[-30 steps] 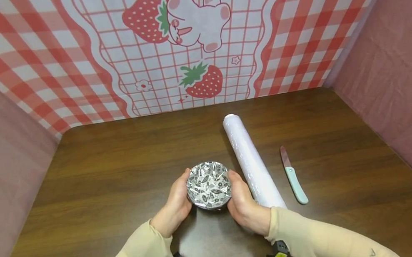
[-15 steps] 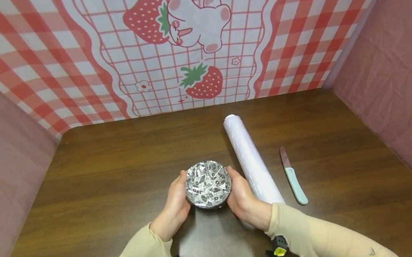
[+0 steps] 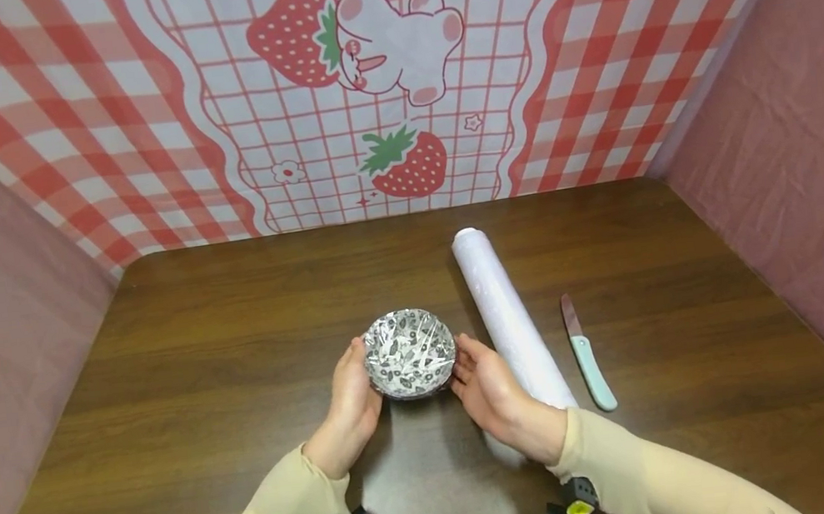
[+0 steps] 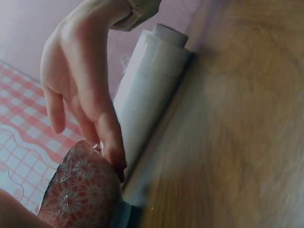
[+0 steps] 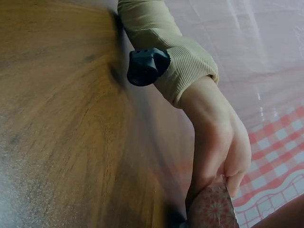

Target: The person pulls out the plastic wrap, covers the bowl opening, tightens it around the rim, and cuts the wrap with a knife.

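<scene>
A small patterned bowl point(image 3: 410, 354) with clear cling film stretched over its top stands between the two hands at the middle of the table. My left hand point(image 3: 350, 402) holds its left side, thumb up by the rim. On the other side my right hand point(image 3: 498, 394) has its fingers loosely extended, fingertips right at the bowl's wall and palm away from it. The left wrist view has the right hand point(image 4: 83, 71) reaching down to the film-covered bowl point(image 4: 83, 190), whose outside shows a flower pattern. In the right wrist view the left hand point(image 5: 213, 133) lies against the bowl point(image 5: 213, 209).
A long roll of cling film point(image 3: 512, 318) lies slantwise just right of the bowl, its near end behind the right wrist. Farther right is a knife point(image 3: 587, 360) with a pale green handle. A checked cloth point(image 3: 394, 83) hangs behind the wooden table point(image 3: 202, 338).
The bowl has shifted slightly away from the body and to the left. My right hand has loosened from its side, its palm drawing off to the right; the left hand moved with the bowl.
</scene>
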`<state>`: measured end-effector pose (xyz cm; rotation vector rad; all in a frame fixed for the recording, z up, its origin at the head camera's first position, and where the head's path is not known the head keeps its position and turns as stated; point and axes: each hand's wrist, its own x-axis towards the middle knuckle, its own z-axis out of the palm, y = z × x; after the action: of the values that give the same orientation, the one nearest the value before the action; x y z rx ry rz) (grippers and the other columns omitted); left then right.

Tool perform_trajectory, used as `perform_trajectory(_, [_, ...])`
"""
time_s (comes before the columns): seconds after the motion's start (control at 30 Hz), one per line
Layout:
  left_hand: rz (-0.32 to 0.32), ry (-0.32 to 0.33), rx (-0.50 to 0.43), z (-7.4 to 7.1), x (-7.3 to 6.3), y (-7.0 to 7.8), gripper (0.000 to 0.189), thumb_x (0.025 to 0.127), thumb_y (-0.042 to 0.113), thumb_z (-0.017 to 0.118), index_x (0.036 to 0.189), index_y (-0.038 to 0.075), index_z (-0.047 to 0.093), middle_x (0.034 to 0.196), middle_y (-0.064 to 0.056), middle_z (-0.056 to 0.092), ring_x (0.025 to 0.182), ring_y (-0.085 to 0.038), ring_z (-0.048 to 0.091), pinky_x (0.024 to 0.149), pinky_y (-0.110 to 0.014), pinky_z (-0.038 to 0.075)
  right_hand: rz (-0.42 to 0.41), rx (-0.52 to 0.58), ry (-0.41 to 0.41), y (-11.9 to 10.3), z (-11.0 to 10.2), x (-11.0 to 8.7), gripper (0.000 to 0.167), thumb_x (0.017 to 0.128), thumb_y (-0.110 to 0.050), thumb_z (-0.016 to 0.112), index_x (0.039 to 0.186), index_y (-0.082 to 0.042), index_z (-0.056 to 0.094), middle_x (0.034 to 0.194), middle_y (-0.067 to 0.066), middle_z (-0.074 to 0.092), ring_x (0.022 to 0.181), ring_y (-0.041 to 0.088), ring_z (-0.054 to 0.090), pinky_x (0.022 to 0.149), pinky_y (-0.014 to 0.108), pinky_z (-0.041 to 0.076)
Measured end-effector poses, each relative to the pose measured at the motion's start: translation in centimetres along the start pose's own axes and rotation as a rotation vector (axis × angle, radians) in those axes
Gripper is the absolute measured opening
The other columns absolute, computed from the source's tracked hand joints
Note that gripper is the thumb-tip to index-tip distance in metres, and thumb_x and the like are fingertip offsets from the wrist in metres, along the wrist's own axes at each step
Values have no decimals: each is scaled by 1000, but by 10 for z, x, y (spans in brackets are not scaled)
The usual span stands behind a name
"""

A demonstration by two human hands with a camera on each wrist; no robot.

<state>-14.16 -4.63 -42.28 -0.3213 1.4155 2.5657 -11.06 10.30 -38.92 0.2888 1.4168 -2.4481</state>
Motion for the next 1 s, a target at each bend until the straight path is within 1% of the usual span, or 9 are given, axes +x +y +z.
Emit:
perform_trajectory(0.17, [30, 27, -53, 5, -2, -5, 46, 101, 18, 16, 138, -10, 16, 143, -26, 24, 134, -33, 23, 111, -38, 19, -15, 11, -40, 1, 2, -2, 53, 100, -21, 14, 141, 9, -2, 149, 24, 0, 138, 34, -4, 112, 46, -3])
perform_trajectory(0.3, [43, 65, -87, 8, -4, -9, 46, 100, 15, 17, 140, -8, 12, 145, -24, 21, 135, -32, 21, 111, -37, 18, -50, 29, -45, 5, 6, 0, 54, 100, -23, 13, 142, 6, -4, 151, 19, -7, 138, 30, -11, 111, 44, -8])
perform_trajectory(0.4, [54, 86, -100, 10, -5, -11, 46, 100, 16, 17, 140, -7, 12, 145, -24, 20, 135, -32, 21, 111, -37, 18, -65, 39, -9, 10, 9, 2, 56, 100, -26, 15, 142, 2, -9, 150, 15, -17, 136, 28, -20, 109, 44, -14])
perform_trajectory(0.53, [74, 92, -109, 10, -6, -13, 45, 100, 17, 16, 139, -7, 14, 143, -25, 23, 134, -32, 23, 111, -37, 19, -66, 32, 32, 14, 11, 2, 61, 100, -28, 19, 141, -3, -19, 146, 10, -29, 132, 26, -29, 106, 45, -19])
perform_trajectory(0.6, [76, 93, -104, 10, -6, -14, 45, 100, 17, 16, 139, -7, 15, 143, -24, 24, 133, -31, 24, 111, -37, 20, -62, 22, 34, 14, 11, 1, 63, 99, -29, 20, 141, -4, -20, 146, 9, -30, 131, 26, -30, 106, 45, -20])
perform_trajectory(0.67, [76, 102, -85, 10, -5, -14, 43, 100, 17, 18, 136, -7, 20, 140, -24, 29, 130, -30, 29, 110, -37, 22, -54, 1, 31, 12, 11, 0, 64, 99, -31, 20, 141, -4, -20, 146, 9, -30, 132, 26, -29, 106, 46, -20])
perform_trajectory(0.8, [77, 108, -12, 6, -4, -12, 40, 100, 16, 22, 132, -7, 29, 134, -22, 37, 123, -27, 36, 107, -35, 26, -24, -68, 31, 7, 7, -5, 65, 99, -33, 21, 141, -3, -19, 147, 9, -27, 133, 26, -27, 106, 46, -19])
perform_trajectory(0.9, [96, 83, 35, 3, -4, -7, 40, 99, 11, 24, 134, -8, 29, 137, -23, 34, 126, -26, 33, 108, -35, 23, -21, -99, 26, 0, 4, -10, 67, 99, -32, 22, 140, -1, -21, 148, 12, -24, 135, 27, -23, 107, 44, -17])
perform_trajectory(1.0, [126, 67, 48, 1, -2, 0, 42, 95, 3, 27, 136, -9, 28, 140, -24, 31, 130, -28, 29, 110, -36, 19, -38, -111, 10, -10, 0, -15, 65, 99, -27, 21, 139, 1, -23, 149, 17, -19, 137, 29, -17, 110, 42, -13])
